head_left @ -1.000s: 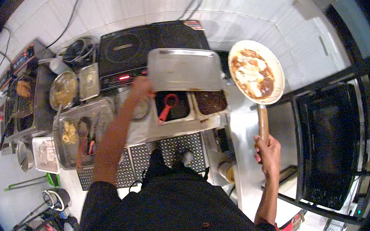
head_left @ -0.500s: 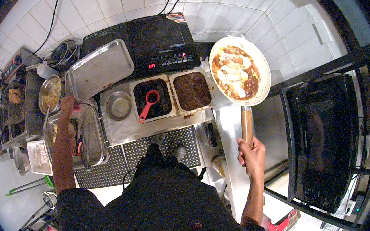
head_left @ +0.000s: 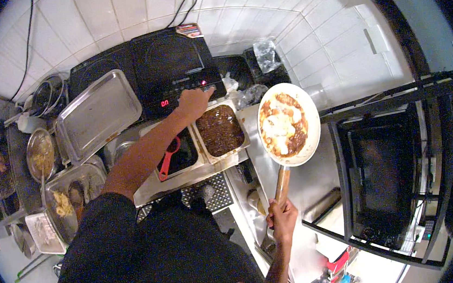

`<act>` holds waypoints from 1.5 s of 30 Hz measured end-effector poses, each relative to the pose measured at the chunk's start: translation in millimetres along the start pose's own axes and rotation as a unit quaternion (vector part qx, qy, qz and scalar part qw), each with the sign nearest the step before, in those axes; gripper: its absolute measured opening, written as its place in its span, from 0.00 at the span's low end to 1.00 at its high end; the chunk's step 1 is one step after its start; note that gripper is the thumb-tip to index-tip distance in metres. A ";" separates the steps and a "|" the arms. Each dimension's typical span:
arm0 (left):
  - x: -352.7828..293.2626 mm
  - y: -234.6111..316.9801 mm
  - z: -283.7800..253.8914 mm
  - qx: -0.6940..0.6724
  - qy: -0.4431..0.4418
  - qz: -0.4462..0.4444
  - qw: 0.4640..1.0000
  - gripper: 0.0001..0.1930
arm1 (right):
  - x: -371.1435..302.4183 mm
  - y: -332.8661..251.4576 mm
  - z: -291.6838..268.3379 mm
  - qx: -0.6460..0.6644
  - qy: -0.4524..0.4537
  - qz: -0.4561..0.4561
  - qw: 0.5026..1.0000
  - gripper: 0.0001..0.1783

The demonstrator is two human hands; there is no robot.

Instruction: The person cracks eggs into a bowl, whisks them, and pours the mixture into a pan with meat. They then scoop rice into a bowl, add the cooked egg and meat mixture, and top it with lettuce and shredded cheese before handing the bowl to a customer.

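Observation:
My left hand (head_left: 194,103) reaches across to the control panel of a black induction cooker (head_left: 170,59). Its index finger is stretched out onto the panel's right end, the other fingers curled, and it holds nothing. My right hand (head_left: 284,218) is wrapped round the wooden handle of a white frying pan (head_left: 314,143), held up over the steel counter at the right. Brown sauce (head_left: 295,141) with creamy white patches covers much of the pan's inside. Below my left forearm, a red measuring scoop (head_left: 165,166) rests in a black container, beside a steel container of dark brown sauce (head_left: 220,132).
An empty metal tray (head_left: 98,113) leans left of the cooker. Farther left are a metal bowl (head_left: 40,154) with yellowish food and a clear tub (head_left: 94,173). A black metal rack (head_left: 345,184) holding a dark appliance (head_left: 385,180) stands close on the right.
My left hand has left the bowl and tub at the left and moved right to the cooker's panel. The pan, still in my right hand, appears lower and slightly left; the view has shifted.

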State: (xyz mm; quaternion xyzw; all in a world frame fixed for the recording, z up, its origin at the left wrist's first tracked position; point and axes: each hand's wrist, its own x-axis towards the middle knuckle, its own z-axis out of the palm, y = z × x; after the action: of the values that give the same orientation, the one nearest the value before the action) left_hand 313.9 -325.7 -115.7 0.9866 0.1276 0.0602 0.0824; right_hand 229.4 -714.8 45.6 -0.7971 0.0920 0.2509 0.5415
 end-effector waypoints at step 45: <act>-496.0 220.9 -117.2 -0.093 0.129 -0.124 0.979 0.23 | -414.4 405.6 -382.4 0.158 0.196 0.083 0.964 0.19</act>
State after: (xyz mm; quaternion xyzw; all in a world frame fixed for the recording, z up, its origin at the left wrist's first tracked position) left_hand -125.4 -648.9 -10.1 0.9350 0.2523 0.1880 0.1637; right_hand -180.7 -1275.3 31.2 -0.7243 0.3009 0.1166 0.6093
